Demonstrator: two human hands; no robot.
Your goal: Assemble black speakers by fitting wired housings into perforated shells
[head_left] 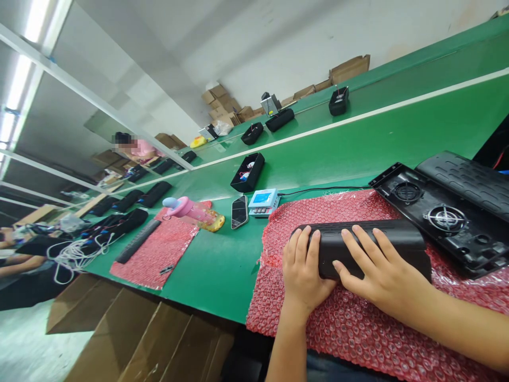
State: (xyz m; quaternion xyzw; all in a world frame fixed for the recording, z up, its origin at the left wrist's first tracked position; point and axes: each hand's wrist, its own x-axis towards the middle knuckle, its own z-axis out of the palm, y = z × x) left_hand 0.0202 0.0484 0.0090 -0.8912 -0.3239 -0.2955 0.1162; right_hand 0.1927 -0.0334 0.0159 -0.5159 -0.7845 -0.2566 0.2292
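Observation:
A long black speaker housing (pixel 401 245) lies on a sheet of red bubble wrap (pixel 350 323) at the near edge of the green bench. My left hand (pixel 303 270) wraps round its left end, fingers curled over the top. My right hand (pixel 377 270) lies over its middle with the fingers spread and pressed on the casing. Just right of the housing sits a black panel (pixel 437 217) with two round speaker grilles.
A small blue-and-white meter (pixel 262 202), a phone (pixel 239 211) and a pink handheld fan (pixel 186 208) lie to the left. Several open black housings (pixel 248 172) stand along the green conveyor (pixel 358 143). Cardboard boxes (pixel 131 339) sit below the bench; other people work at far left.

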